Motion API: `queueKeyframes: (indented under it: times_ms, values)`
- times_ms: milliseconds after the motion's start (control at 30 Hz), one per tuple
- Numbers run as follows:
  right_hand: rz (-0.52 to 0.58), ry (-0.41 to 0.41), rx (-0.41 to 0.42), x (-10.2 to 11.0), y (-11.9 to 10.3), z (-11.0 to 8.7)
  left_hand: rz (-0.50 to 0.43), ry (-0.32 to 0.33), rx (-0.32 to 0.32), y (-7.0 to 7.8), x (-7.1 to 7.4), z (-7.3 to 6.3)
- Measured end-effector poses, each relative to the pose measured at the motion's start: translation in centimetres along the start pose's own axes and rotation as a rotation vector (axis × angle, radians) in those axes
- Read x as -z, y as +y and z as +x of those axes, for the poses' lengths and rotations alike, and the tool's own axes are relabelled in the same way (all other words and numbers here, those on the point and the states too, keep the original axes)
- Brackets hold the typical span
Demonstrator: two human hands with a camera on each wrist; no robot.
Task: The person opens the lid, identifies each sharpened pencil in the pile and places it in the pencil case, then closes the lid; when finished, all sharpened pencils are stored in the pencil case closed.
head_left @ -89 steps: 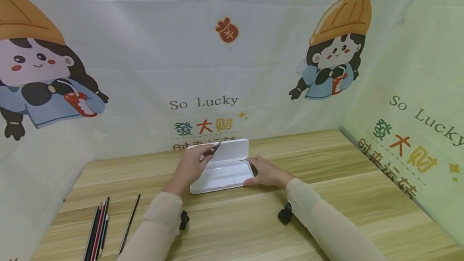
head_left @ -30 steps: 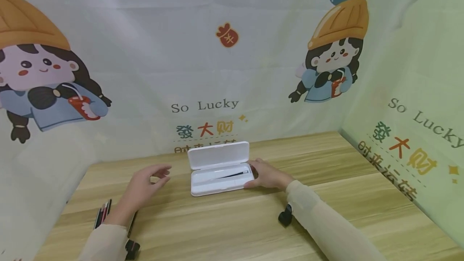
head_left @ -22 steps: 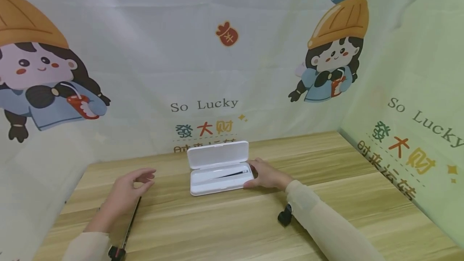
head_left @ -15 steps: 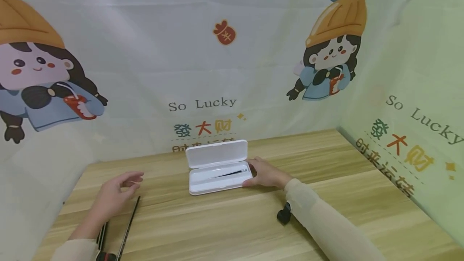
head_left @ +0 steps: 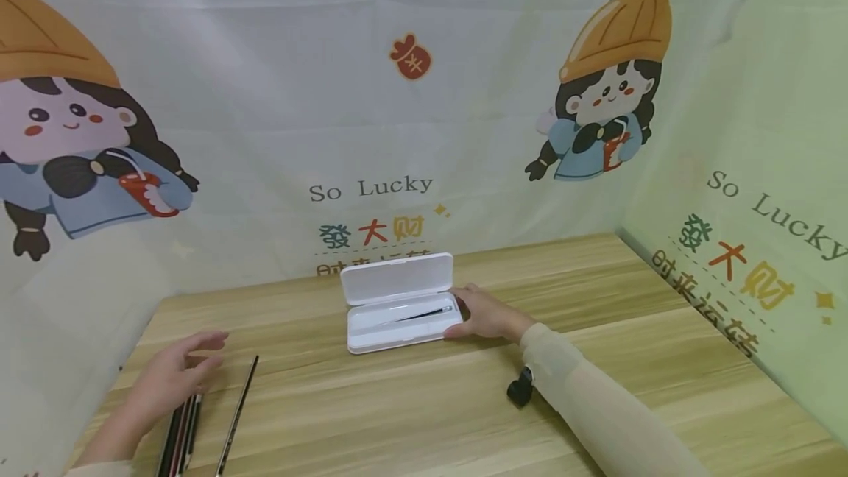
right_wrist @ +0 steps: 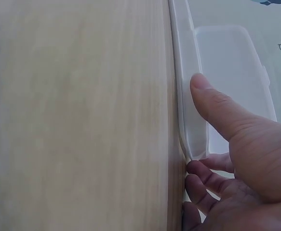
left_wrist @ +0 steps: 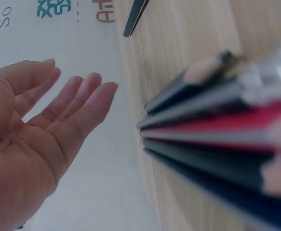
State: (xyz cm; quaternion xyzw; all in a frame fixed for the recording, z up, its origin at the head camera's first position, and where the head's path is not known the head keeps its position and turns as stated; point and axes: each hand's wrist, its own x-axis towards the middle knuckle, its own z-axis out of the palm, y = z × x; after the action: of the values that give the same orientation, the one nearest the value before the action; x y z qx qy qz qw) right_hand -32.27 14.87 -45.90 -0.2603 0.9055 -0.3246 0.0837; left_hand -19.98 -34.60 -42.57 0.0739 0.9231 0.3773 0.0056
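Pale printed cloth (head_left: 265,94) spans the upper half of the head view, with cartoon figures (head_left: 612,94) in orange hats at upper left and upper right and "So Lucky" lettering (head_left: 371,188) between them. Wood-grain counter (head_left: 371,411) occupies the lower part of that frame.

I locate the white case (head_left: 371,324) near the centre of the head view, resting on the counter, its lid (head_left: 397,278) raised at the rear. One slender dark pencil (head_left: 424,314) lies inside, slanting toward the right end.

I read the right hand (head_left: 486,315) as clamped on the right end of the case; the right wrist view places the thumb along the front wall and the other fingers curled at the corner. A black wrist camera (head_left: 520,389) sits below its sleeve (head_left: 596,403).

I find the left hand (head_left: 165,381) at lower left, fingers loosely bent, thumb and fingertips apart, grasping nothing. It is positioned near a bundle of pencils (head_left: 179,433); the left wrist view shows a gap between them and one red barrel among dark ones. A single pencil (head_left: 237,416) lies separately to the right of the bundle.
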Motion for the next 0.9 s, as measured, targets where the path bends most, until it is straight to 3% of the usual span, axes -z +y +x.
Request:
queueKeyframes:
  times_ms: [533,900]
  values:
    - [-0.003,-0.007,0.009,-0.16,0.29,0.01,-0.043,-0.12,0.11,-1.13,0.97,-0.77]
    - [-0.004,-0.004,0.005,-0.08,0.35,0.02,-0.085,-0.126,0.078,-0.97,0.09,-0.32]
